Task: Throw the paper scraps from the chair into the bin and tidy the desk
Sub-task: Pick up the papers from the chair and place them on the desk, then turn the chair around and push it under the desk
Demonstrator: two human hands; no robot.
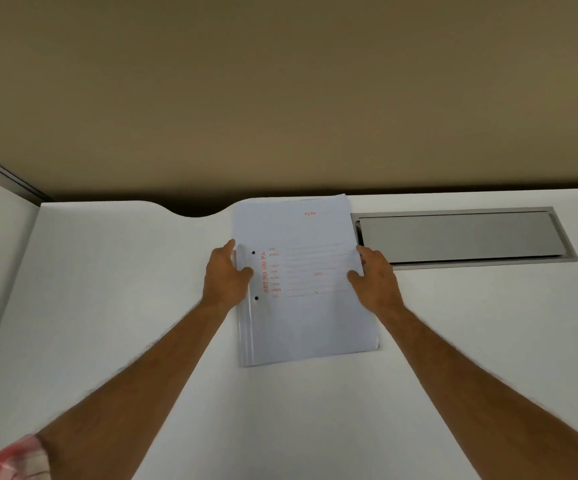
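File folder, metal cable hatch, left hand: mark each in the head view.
File folder [312, 320]: head view, blank lower part of its cover.
Metal cable hatch [460, 237]: head view, middle of its flat lid.
Left hand [225, 275]: head view, back of the hand.

Two bare forearms are showing, with nothing worn on either wrist. A red-and-white checked sleeve [7, 459] is covering the left upper arm.

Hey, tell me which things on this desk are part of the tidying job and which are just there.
Part of the job:
- white file folder with red print, lying flat on the desk
- left hand on its left edge
- right hand on its right edge

Just there:
- grey metal cable flap set in the desk
- beige partition wall behind
- checked sleeve

No chair, scraps or bin in view.
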